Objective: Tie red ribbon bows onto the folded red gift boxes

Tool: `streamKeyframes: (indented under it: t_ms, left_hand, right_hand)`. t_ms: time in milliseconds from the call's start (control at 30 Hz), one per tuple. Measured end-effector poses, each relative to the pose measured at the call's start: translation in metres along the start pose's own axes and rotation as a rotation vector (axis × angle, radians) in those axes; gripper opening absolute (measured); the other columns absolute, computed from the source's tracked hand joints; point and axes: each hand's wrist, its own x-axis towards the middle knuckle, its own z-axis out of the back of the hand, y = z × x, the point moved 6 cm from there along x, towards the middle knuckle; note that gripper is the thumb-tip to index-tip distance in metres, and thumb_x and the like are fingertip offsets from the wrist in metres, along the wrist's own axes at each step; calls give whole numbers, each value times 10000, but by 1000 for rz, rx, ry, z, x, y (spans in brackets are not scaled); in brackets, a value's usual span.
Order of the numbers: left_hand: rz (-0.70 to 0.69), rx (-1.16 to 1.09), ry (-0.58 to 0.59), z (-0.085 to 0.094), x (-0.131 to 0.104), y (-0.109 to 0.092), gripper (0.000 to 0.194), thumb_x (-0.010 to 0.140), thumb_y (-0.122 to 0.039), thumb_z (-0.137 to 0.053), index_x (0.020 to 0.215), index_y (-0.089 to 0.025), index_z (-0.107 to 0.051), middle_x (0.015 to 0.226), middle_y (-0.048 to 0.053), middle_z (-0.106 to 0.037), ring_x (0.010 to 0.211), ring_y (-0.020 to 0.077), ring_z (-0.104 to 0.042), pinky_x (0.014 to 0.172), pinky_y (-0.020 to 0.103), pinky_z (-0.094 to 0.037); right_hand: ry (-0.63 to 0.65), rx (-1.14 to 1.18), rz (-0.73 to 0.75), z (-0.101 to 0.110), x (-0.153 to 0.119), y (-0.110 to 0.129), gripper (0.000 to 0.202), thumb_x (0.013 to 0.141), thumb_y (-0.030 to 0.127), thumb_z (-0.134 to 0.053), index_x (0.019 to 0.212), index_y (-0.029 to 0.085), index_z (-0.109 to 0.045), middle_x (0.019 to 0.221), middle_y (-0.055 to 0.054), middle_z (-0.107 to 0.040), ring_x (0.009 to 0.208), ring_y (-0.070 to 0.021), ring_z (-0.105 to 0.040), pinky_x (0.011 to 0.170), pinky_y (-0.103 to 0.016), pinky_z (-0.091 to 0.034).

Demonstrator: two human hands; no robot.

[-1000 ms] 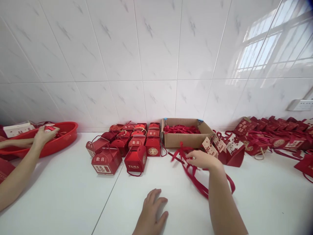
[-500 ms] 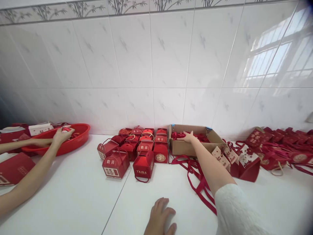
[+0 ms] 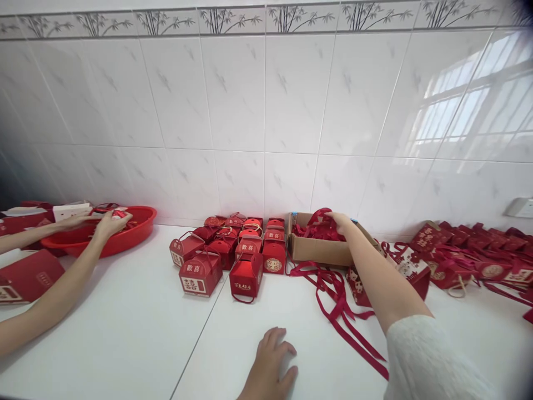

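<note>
The right hand [image 3: 342, 223] reaches over a brown open-topped cardboard box [image 3: 318, 251], its fingers apparently closed on a bunch of flat, shiny dark-red fabric ribbons [image 3: 320, 219], though the tips are partly hidden; more of the bunch lies in the box below those fingers. The left hand [image 3: 270, 369] is at the tabletop, fingers spread, loosely curved and holding nothing. Ahead and right of the left fingers, loose dark-red ribbon strands [image 3: 339, 303] trail across one another.

The ribbons should handle as light, limp and slightly slippery, hardly fragile but prone to tangling; a pinch near a free end looks the surest hold.

The smooth white tabletop [image 3: 137, 322] has a seam left of the left fingers. Left of the right fingers stand small red paper gift boxes [image 3: 245, 278]; farther left, another person's hand [image 3: 109, 226] is over a red plastic basin [image 3: 144, 219]. Beyond rises a glossy white tiled wall [image 3: 291, 94], reflecting a window at right.
</note>
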Motion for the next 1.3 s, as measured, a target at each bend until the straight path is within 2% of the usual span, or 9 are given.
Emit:
streamKeyframes:
  t_ms: [133, 267, 367, 600, 733, 933, 1067, 1200, 1300]
  left_hand:
    - [29, -2, 4, 2, -1, -2, 250, 780, -181, -521, 1004, -238, -615, 1381, 88, -471, 1333, 292, -351, 1070, 510, -342]
    - [47, -3, 32, 3, -2, -3, 263, 796, -199, -500, 1029, -242, -613, 1413, 80, -447, 1354, 294, -328, 1076, 517, -340]
    - [58, -2, 38, 4, -3, -3, 270, 799, -200, -491, 1036, -244, -613, 1427, 73, -436, 1367, 291, -312, 1083, 514, -338]
    - [49, 6, 51, 4, -3, -3, 262, 813, -238, -497, 1046, -254, -616, 1429, 63, -442, 1374, 291, -308, 1091, 510, -336]
    - [44, 4, 50, 4, -2, -2, 263, 821, -236, -488, 1051, -258, -615, 1430, 63, -439, 1376, 292, -304, 1092, 518, -333]
    - [15, 5, 38, 3, -2, -3, 251, 824, -233, -500, 1042, -254, -621, 1422, 67, -448, 1371, 292, -311, 1099, 521, -326]
    - [-1, 8, 18, 4, -1, -4, 236, 835, -239, -494, 1026, -257, -630, 1402, 64, -469, 1360, 290, -332, 1091, 521, -342]
    - [-11, 19, 17, 5, -1, -4, 234, 859, -261, -469, 1030, -259, -629, 1389, 66, -478, 1355, 283, -340, 1086, 510, -353]
    - [-17, 32, 23, 6, -1, -5, 233, 866, -270, -465, 1035, -259, -625, 1393, 64, -473, 1359, 280, -333, 1087, 507, -351]
  right_hand:
    - [26, 159, -26, 16, -6, 48, 304, 918, 334, -542, 1165, 157, -558, 1153, -81, -592, 961, -191, -609, 813, -390, -530]
    - [20, 295, 43, 31, -21, 96, 383, 931, 444, -444, 898, 107, -622, 831, -60, -623, 703, -142, -594, 638, -280, -522]
    - [27, 379, 115, 38, -35, 124, 469, 921, 518, -377, 812, 133, -621, 740, -41, -610, 643, -132, -574, 598, -261, -511]
    - [208, 608, 567, 57, -87, 189, 347, 882, 444, -435, 834, 182, -658, 894, -51, -689, 908, -182, -635, 801, -327, -532]
    - [282, 585, 747, 69, -126, 206, 335, 877, 433, -435, 899, 200, -675, 1008, -46, -690, 1058, -193, -603, 892, -332, -516]
    - [217, 418, 705, 74, -142, 198, 195, 848, 273, -525, 835, 165, -687, 871, -39, -683, 930, -152, -638, 947, -294, -482]
    - [193, 2, 563, 63, -144, 176, 137, 816, 221, -602, 804, 126, -699, 756, -42, -677, 776, -151, -639, 833, -308, -503]
    - [152, -491, 339, 63, -158, 130, 163, 684, 309, -762, 705, 149, -736, 671, -49, -680, 707, -200, -614, 751, -351, -489]
    - [165, -710, 214, 81, -179, 76, 261, 651, 426, -764, 805, 216, -758, 863, -64, -723, 859, -282, -624, 828, -428, -470]
